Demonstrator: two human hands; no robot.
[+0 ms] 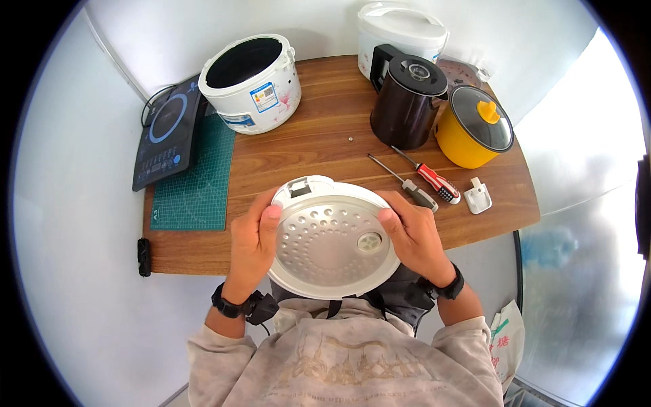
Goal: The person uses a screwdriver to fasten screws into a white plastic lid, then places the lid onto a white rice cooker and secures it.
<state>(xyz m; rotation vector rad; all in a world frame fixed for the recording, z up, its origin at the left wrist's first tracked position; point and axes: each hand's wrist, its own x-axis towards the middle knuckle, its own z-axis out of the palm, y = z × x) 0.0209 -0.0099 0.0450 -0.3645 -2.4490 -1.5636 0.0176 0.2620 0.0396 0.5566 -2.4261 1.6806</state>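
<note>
Between my two hands is a rice cooker lid (319,247), its dimpled metal inner side facing up and a round vent at its right. My left hand (255,234) grips the left rim, thumb on top, beside a rectangular opening in the white plastic. The opposite rim is held by my right hand (415,234), its thumb also on top. The lid hangs over the table's front edge, near my body. At the back left stands the lidless white rice cooker body (271,102), its dark inside showing.
On the wooden table (298,159) lie a grey screwdriver (417,193), a red screwdriver (437,182) and a small white plastic part (478,197). Behind stand a dark kettle (405,112), a yellow pot (461,142) and another white cooker (400,30). An induction cooker (166,136) overlaps the green cutting mat (193,197).
</note>
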